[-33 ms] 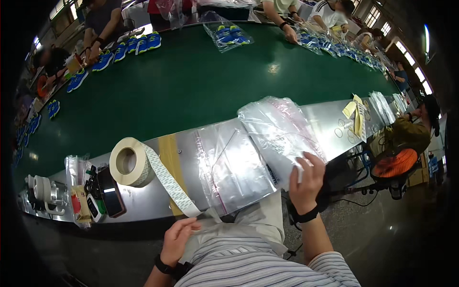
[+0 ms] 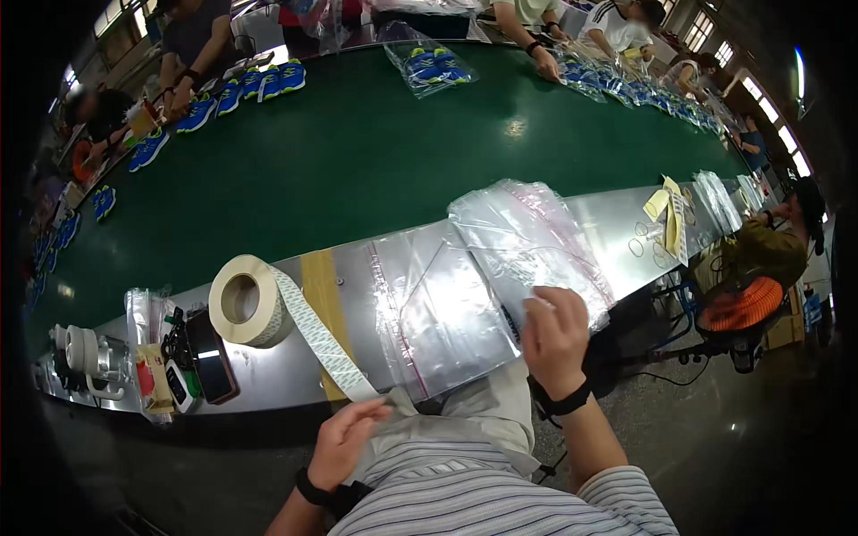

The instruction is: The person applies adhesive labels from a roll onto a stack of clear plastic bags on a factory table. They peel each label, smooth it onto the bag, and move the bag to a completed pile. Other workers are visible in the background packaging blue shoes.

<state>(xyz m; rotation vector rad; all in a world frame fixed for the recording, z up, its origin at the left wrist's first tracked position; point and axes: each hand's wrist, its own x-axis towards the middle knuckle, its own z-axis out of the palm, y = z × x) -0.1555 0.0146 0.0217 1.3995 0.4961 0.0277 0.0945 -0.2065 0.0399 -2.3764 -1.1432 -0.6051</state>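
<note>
My right hand [image 2: 558, 344] is over the near edge of a stack of clear plastic bags [image 2: 527, 237], fingers bent and a little apart, with nothing visible in them. Whether the fingertips touch the bags is hard to tell. Beside that stack, to the left, lie more flat clear bags [image 2: 442, 313] with a reddish strip along one side. My left hand [image 2: 347, 442] is low by my lap, its fingers stretched out close to the loose end of a label strip [image 2: 326, 339]. That strip runs from a large roll of labels [image 2: 239, 304] resting on the metal ledge.
A green conveyor belt [image 2: 375, 161] runs beyond the ledge, with blue shoes [image 2: 286, 79] along its far side and a bagged pair [image 2: 433, 67]. A phone [image 2: 212, 357] lies left of the roll. Rubber bands [image 2: 639, 241] lie at right. An orange fan [image 2: 744, 304] stands near a seated co-worker [image 2: 760, 246].
My right hand has shifted slightly left, and its fingers have drawn closer together. My left hand has moved a little to the right and up. The view has shifted slightly.
</note>
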